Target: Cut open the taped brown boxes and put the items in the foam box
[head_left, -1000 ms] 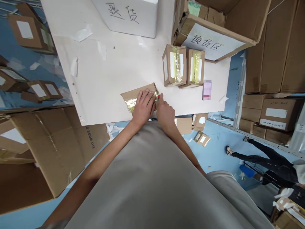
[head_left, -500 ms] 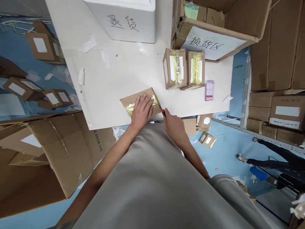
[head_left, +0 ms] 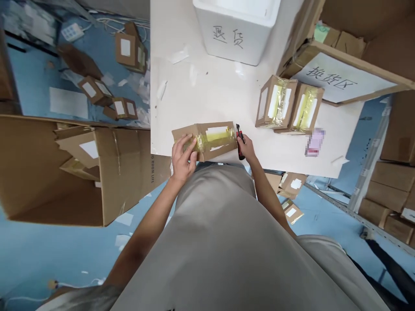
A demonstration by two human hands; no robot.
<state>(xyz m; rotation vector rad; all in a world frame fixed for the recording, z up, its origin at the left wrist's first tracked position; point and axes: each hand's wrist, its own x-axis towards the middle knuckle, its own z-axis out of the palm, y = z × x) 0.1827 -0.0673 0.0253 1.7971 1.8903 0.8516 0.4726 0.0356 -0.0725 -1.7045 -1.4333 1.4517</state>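
Observation:
A small cardboard box [head_left: 216, 137] with a white label and yellowish tape lies near the front edge of the white table. My left hand [head_left: 183, 159] holds its left end, with bent fingers over the taped face and the thumb toward me. Beside the box's right end, my right hand [head_left: 247, 149] is closed around a black and red utility knife [head_left: 240, 141]. The knife's tip points away from me. It looks slightly apart from the cardboard. The underside of the box is hidden.
Two taped boxes [head_left: 278, 102] and a blurred pinkish phone-like item [head_left: 315, 142] lie to the right. Behind stand a white foam bin [head_left: 233, 41] and a large labelled carton [head_left: 350, 80]. Another big open carton [head_left: 125, 162] is at the left, below table height.
The box has been turned and shows a long labelled side. My left hand has shifted to its left end. The knife has come away from the box's edge. The view has swung left.

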